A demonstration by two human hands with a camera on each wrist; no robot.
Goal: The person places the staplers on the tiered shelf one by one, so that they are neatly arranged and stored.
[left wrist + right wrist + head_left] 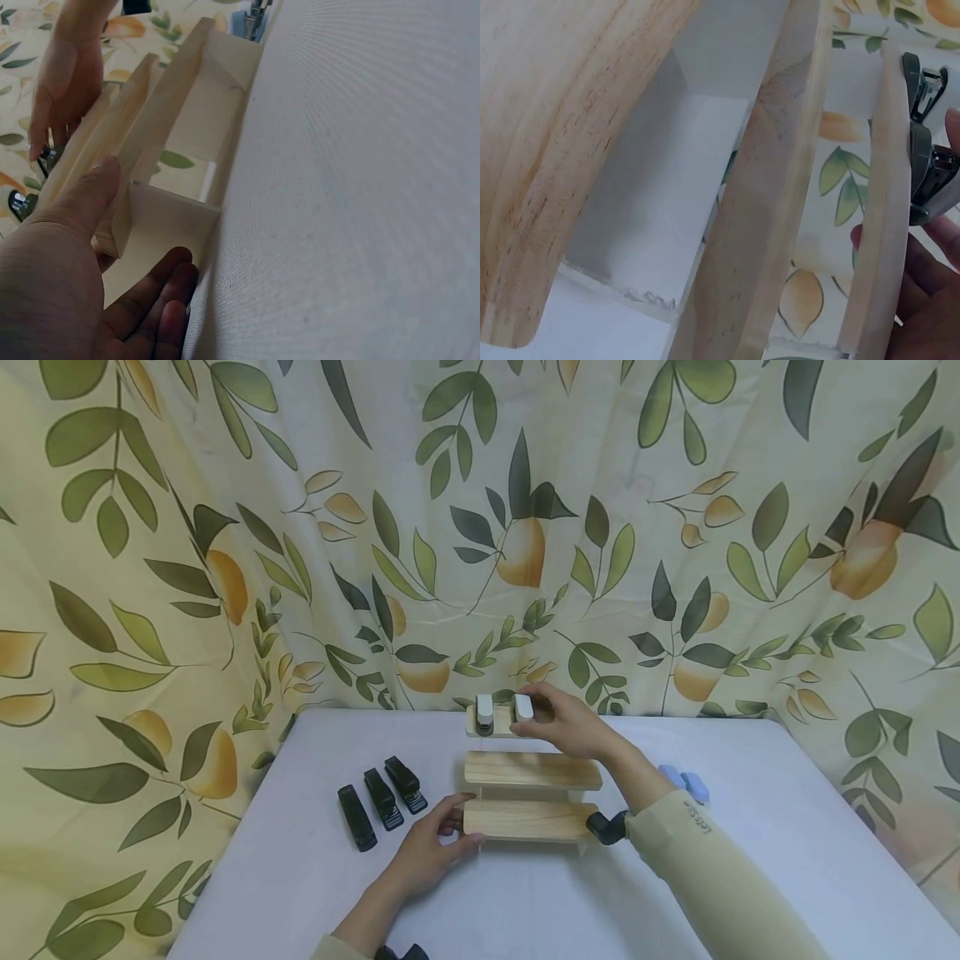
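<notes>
A three-tier wooden display rack [528,821] with white side panels stands at the middle of the table. My left hand [429,855] grips the left end of its lowest tier, thumb at the front edge in the left wrist view, other fingers by the white side panel [171,214]. Over the top tier [501,723], my right hand [573,725] pinches a white stapler [523,707] standing near that tier's right part. Another white stapler [484,713] stands to its left. From the right wrist, the dark undersides of both staplers show at the top board [891,187].
Several black staplers [383,798] lie in a slanted row left of the rack. Two light-blue staplers [694,787] are on the right, partly behind my right forearm. A leaf-and-fruit patterned curtain [480,527] hangs behind the white-covered table [300,893].
</notes>
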